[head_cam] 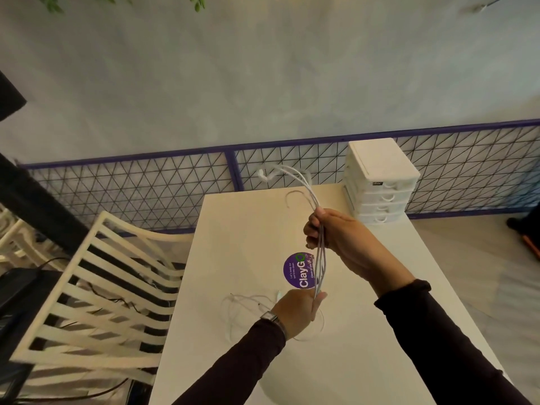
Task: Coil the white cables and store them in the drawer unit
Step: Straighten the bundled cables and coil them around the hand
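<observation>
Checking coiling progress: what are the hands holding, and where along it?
Both hold one folded white cable: the right hand grips the strands near the top, the left hand pinches the bottom bend.

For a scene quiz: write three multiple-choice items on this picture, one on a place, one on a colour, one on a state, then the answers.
1. Where does the drawer unit stand?
A. far right corner of the table
B. on the chair
C. on the floor

2. What colour is the round sticker?
A. red
B. purple
C. yellow

3. How is the folded cable bundle held?
A. lying loose on the table
B. by one hand only
C. gripped by both hands

Answers: 1 A, it sits at the table's far right corner by the mesh fence. 2 B, purple with white lettering. 3 C, the right hand grips its top and the left hand its bottom.
</observation>
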